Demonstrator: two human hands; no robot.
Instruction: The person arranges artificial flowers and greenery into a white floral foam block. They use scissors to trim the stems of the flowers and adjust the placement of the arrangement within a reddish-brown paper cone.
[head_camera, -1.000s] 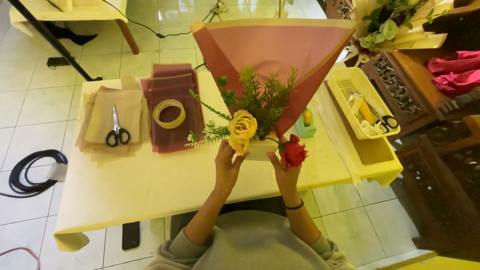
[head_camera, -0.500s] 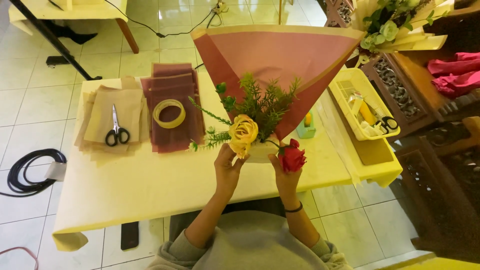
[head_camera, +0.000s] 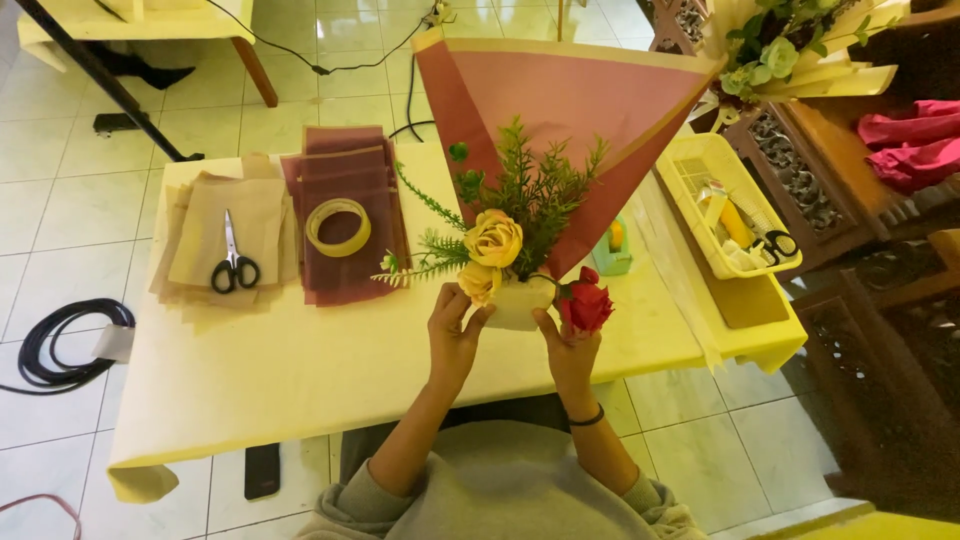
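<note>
A bouquet (head_camera: 520, 215) stands upright over the table's near edge: green sprigs, a yellow rose (head_camera: 494, 238) and a red rose (head_camera: 585, 303), backed by a fan of pink wrapping paper (head_camera: 580, 100) with a cream border. My left hand (head_camera: 453, 335) grips the bouquet's pale base (head_camera: 520, 300) from the left, just under the yellow rose. From the right, my right hand (head_camera: 568, 352) holds the same base, with the red rose right above its fingers. A dark band circles my right wrist.
On the cream-covered table (head_camera: 300, 370) lie black-handled scissors (head_camera: 234, 262) on tan paper sheets, a tape roll (head_camera: 338, 226) on maroon sheets, a small green object (head_camera: 613, 250), and a yellow basket (head_camera: 730, 205) with tools. A black cable (head_camera: 60, 345) coils on the floor at left. Dark carved furniture stands at right.
The bouquet has tilted slightly and the wrapping paper has shifted a little to the right. Both hands stay on the base.
</note>
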